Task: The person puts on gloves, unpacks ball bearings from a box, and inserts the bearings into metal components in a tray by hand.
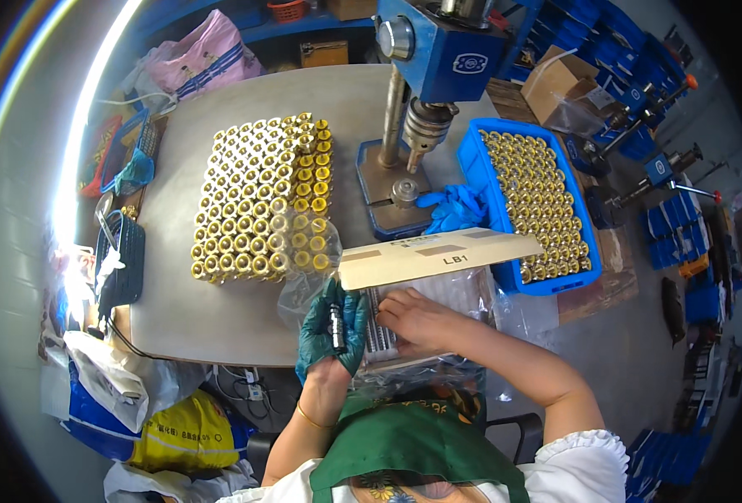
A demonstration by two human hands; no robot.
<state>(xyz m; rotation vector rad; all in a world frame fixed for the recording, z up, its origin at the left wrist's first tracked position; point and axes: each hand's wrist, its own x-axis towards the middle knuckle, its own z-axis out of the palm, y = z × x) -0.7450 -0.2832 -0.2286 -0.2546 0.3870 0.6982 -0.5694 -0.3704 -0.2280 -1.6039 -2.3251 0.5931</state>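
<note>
My left hand (330, 335), in a dark green glove, is turned palm up below the near left corner of the carton. In its palm lie small dark metal cylinders (335, 329), with the fingers curled around them. My right hand (413, 318) is bare and reaches into the open carton (387, 365), its fingers bent together over rows of small metal parts (379, 329); whatever is between the fingertips is hidden. The carton's raised cardboard flap (438, 260) stands just beyond both hands. Clear plastic film (299, 289) hangs at the carton's left side.
A block of upright brass-coloured cylinders (245, 201) stands on the grey table (169, 310) at left. A blue drill press (442, 59) rises at the back centre. Blue gloves (459, 208) lie beside a blue bin (589, 251) of similar brass parts. Baskets (119, 260) line the left edge.
</note>
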